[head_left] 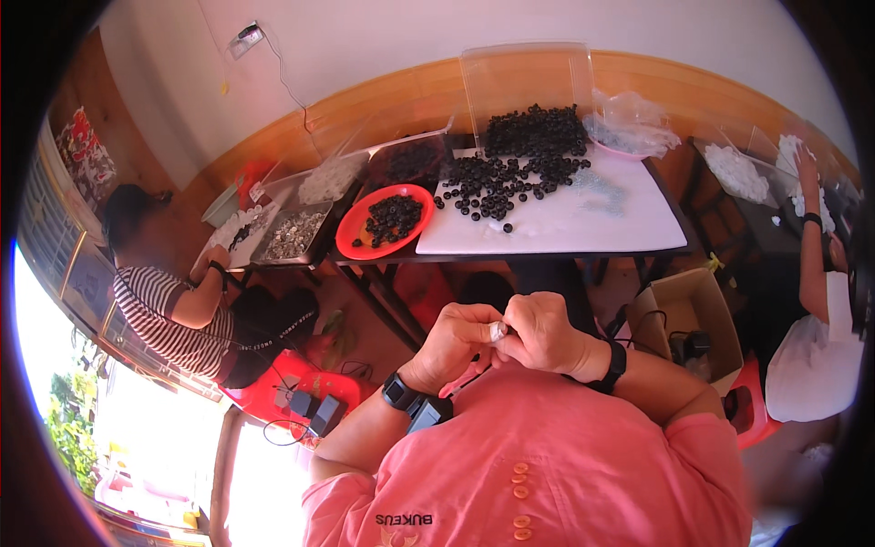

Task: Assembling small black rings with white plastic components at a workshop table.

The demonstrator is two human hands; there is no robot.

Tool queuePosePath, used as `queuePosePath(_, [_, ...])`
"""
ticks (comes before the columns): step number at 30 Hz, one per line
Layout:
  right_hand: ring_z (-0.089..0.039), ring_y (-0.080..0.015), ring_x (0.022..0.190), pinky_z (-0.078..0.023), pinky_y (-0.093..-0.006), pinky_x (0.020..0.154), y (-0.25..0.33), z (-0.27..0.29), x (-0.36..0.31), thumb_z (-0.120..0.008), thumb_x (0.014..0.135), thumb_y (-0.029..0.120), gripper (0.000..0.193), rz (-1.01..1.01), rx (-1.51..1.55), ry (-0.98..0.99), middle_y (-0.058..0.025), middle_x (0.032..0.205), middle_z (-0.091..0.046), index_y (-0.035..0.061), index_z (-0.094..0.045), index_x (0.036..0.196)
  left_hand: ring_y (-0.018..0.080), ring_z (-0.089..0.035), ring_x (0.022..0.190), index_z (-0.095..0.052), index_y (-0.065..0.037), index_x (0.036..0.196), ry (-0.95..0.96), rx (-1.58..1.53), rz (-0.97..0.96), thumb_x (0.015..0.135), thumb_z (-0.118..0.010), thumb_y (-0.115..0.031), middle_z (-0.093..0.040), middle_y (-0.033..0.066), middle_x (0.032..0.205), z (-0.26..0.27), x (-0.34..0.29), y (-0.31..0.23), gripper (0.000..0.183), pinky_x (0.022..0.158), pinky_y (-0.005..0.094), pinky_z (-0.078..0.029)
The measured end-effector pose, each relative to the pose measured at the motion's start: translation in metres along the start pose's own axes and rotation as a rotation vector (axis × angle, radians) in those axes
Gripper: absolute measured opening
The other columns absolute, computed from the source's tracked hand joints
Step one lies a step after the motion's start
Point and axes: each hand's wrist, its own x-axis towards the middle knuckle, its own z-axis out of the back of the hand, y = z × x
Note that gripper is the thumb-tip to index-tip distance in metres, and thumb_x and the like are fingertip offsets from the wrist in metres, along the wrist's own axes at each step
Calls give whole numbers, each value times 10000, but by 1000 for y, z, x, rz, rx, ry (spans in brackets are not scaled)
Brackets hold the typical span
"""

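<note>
My left hand [458, 339] and my right hand [545, 335] meet close in front of my chest, above my pink shirt. Both are closed, with thumbs and fingertips pinched together. A small white piece [498, 331] shows at the left fingertips; whether it is held or wrapped round a finger is unclear. Whatever lies between the fingers is too small and covered to name. Beyond my hands, a white board [556, 235] on the table carries many small round black parts [497, 182]. To its left, a red plate [344, 239] bears more black parts [394, 219].
A clear plastic box [527, 77] with heaped black parts stands at the back. Trays of metal [296, 232] and white pieces [333, 180] lie left. Below right sits an open cardboard box [661, 296]. People work at the left [173, 310] and right [811, 273].
</note>
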Motion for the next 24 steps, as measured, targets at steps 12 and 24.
queuePosePath(12, [-646, -312, 620, -482, -409, 539, -44, 2, 12, -824, 759, 275, 384, -370, 48, 152, -102, 713, -602, 65, -516, 853, 174, -652, 609, -697, 61, 965, -258, 105, 9, 925, -689, -143, -694, 125, 751, 20, 49, -17, 208, 557, 266, -511])
queuePosePath(24, [-651, -264, 713, -511, -375, 651, -175, 71, -7, -705, 798, 31, 160, -669, -377, -120, -66, 864, -672, 83, -660, 942, 335, -572, 946, -671, -5, 1082, -969, 1615, -513, 736, -757, -37, -634, 133, 989, 159, 125, -75, 358, 822, 431, -493])
